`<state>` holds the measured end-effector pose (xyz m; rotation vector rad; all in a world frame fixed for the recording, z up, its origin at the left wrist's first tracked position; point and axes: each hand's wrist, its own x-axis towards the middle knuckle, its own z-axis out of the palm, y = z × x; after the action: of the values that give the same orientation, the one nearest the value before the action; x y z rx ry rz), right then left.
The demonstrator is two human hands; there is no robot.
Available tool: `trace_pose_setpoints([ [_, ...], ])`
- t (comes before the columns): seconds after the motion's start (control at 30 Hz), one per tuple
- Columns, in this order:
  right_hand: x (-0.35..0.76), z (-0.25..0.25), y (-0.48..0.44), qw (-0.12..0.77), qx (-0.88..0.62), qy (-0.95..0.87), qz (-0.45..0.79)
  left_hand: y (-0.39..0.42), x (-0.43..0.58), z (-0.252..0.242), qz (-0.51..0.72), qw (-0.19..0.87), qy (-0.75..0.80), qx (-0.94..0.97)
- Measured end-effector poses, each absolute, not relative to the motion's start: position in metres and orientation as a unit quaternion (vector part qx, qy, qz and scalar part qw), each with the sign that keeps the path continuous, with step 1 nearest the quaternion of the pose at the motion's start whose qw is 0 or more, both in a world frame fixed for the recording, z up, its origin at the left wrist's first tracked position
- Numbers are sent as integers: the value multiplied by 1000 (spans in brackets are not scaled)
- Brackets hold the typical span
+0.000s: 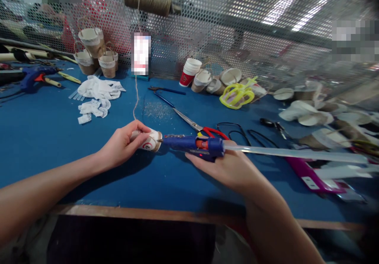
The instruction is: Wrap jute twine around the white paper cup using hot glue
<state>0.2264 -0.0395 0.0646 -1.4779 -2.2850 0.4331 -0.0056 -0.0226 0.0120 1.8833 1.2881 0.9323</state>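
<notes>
My left hand [126,142] is closed around a small paper cup [154,139], white with a red mark and a brown band at its right end, tipped on its side. Twine [136,94] runs from a spool [147,1] on the mesh down to that cup. In my right hand [225,167] is a blue hot glue gun [192,144], its nozzle at the banded end of the cup. A long clear glue stick [284,152] sticks out of the gun's back. The fingers on its handle are partly hidden.
Beyond the glue gun lie scissors [189,119] and pliers [167,91]. A phone [141,54] leans on the mesh. Twine-handled cups [106,64] and white scraps [99,88] are at left; a yellow crown-shaped piece [237,96] and a magenta object [308,177] at right.
</notes>
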Motion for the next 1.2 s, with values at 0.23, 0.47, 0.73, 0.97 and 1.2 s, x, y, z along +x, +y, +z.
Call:
trace_pose_setpoints([
  [0.23, 232, 58, -39, 194, -523, -819, 134, -22, -6, 12, 355, 323, 501, 721],
  [0.47, 227, 65, -39, 179, -512, -829, 136, -23, -6, 11, 355, 332, 490, 724],
  [0.73, 228, 63, -39, 155, -538, -820, 122, -21, -6, 10, 361, 340, 499, 711],
  [0.97, 227, 64, -39, 179, -530, -815, 150, -22, -6, 13, 357, 327, 498, 719],
  [1.2, 234, 57, -33, 179, -509, -833, 122, -23, -6, 11, 356, 333, 484, 726],
])
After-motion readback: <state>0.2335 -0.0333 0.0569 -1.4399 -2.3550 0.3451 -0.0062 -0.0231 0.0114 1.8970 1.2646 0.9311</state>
